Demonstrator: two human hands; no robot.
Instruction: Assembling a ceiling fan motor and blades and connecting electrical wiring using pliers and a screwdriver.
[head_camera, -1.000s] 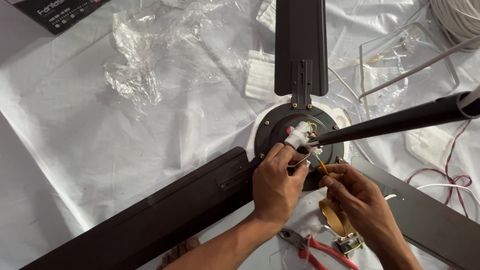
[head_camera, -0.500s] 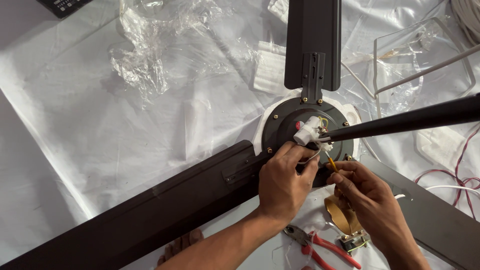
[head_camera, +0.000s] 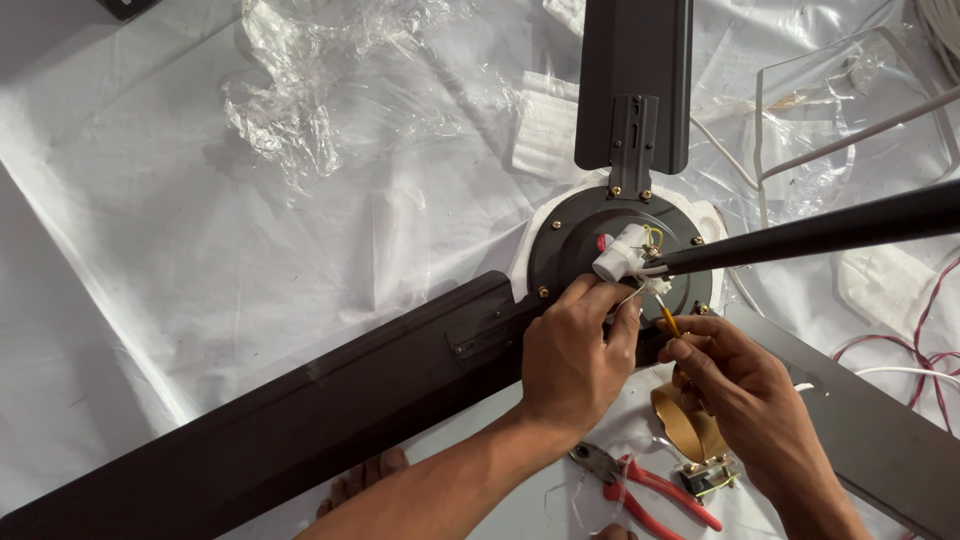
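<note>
A dark brown ceiling fan lies on a white sheet, its round motor hub (head_camera: 575, 235) in the middle with three blades spreading out. A white cylindrical capacitor (head_camera: 620, 252) sits on the hub beside the dark downrod (head_camera: 820, 230). My left hand (head_camera: 575, 355) rests on the hub's near edge, fingertips pinching the thin wires at a small white connector (head_camera: 657, 287). My right hand (head_camera: 735, 385) grips a small yellow-handled screwdriver (head_camera: 669, 322) whose tip points up at that connector.
Red-handled pliers (head_camera: 645, 485) and a gold metal cup (head_camera: 690, 425) lie below my hands. Crumpled clear plastic (head_camera: 285, 110) lies at upper left, white foam pieces (head_camera: 545, 130) by the top blade, red and white wires (head_camera: 915, 355) at right. Bare toes (head_camera: 360, 480) show below the long blade (head_camera: 300, 420).
The view has shifted slightly, so the fan sits higher in frame. Both hands stay at the hub; the right hand has brought the screwdriver tip closer to the white connector.
</note>
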